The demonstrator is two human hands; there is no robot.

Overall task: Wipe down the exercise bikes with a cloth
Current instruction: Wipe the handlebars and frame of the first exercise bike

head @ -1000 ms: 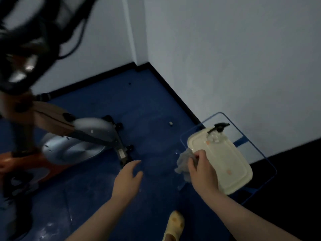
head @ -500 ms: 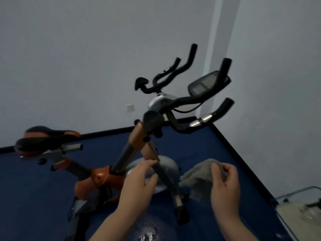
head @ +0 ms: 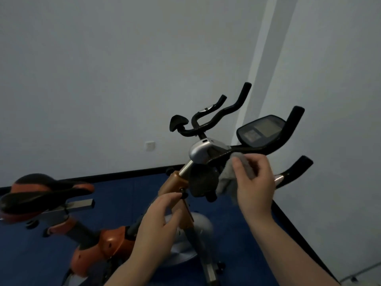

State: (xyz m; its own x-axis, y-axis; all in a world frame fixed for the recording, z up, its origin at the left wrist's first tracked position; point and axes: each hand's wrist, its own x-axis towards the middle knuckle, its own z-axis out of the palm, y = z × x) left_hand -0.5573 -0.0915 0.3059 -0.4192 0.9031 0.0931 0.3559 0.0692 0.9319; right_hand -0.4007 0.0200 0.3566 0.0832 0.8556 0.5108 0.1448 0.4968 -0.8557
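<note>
Right hand (head: 254, 182) presses cloth (head: 228, 178) hanging downward against handlebar (head: 266, 148).

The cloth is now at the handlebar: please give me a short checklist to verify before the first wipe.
1. Cloth gripped by right hand: ok.
2. Cloth touching handlebar: ok, its top edge meets the bar.
3. Left hand free to steady the bike: ok, open near the orange post.
4. Display clear of the cloth: ok.
5. Cloth damp enough: cannot tell.

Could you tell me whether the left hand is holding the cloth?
No, the cloth is in the right hand; the left hand is empty.
</note>
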